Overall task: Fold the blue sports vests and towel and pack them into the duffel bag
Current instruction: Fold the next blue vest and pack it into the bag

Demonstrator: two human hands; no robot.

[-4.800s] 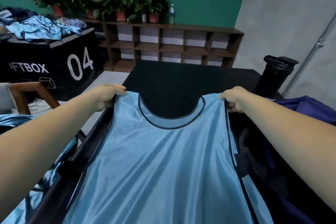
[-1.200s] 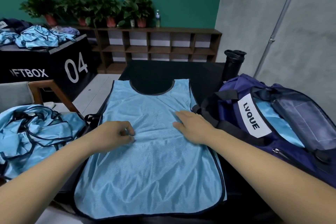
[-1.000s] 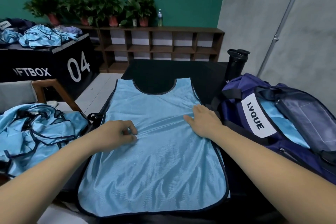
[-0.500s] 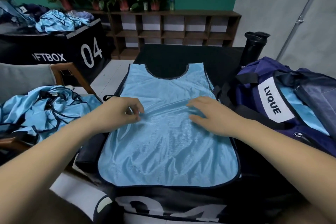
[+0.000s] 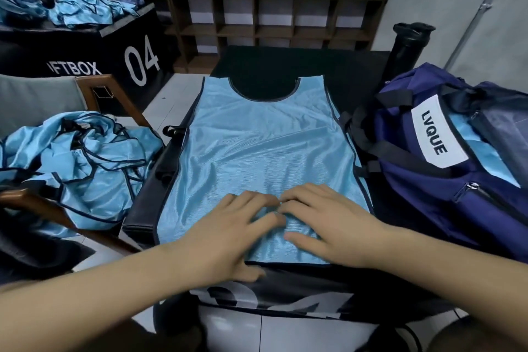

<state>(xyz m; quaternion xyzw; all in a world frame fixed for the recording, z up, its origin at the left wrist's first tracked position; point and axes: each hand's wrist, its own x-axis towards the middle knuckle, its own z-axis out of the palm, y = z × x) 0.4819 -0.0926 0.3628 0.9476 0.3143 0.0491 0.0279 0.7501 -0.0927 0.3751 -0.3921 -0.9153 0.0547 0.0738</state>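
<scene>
A light blue sports vest (image 5: 257,148) with dark trim lies flat on the black box top (image 5: 285,63), neck hole at the far end. My left hand (image 5: 228,234) and my right hand (image 5: 328,226) rest side by side, fingers spread, on the vest's near hem. Their fingertips almost touch. A navy duffel bag (image 5: 445,180) with a white LVQUE label stands open at the right, with light blue cloth inside. A heap of crumpled blue vests (image 5: 77,163) lies on the chair at the left.
A black bottle (image 5: 408,43) stands behind the duffel bag. The wooden chair arm (image 5: 114,100) borders the box on the left. Further vests (image 5: 83,8) lie on a black box marked 04 at the far left. A wooden shelf (image 5: 274,23) with plants lines the back wall.
Both hands slid down the vest from its middle to the near hem and came together. The left hand's fingers, curled before, now lie spread flat. The view tilted downward.
</scene>
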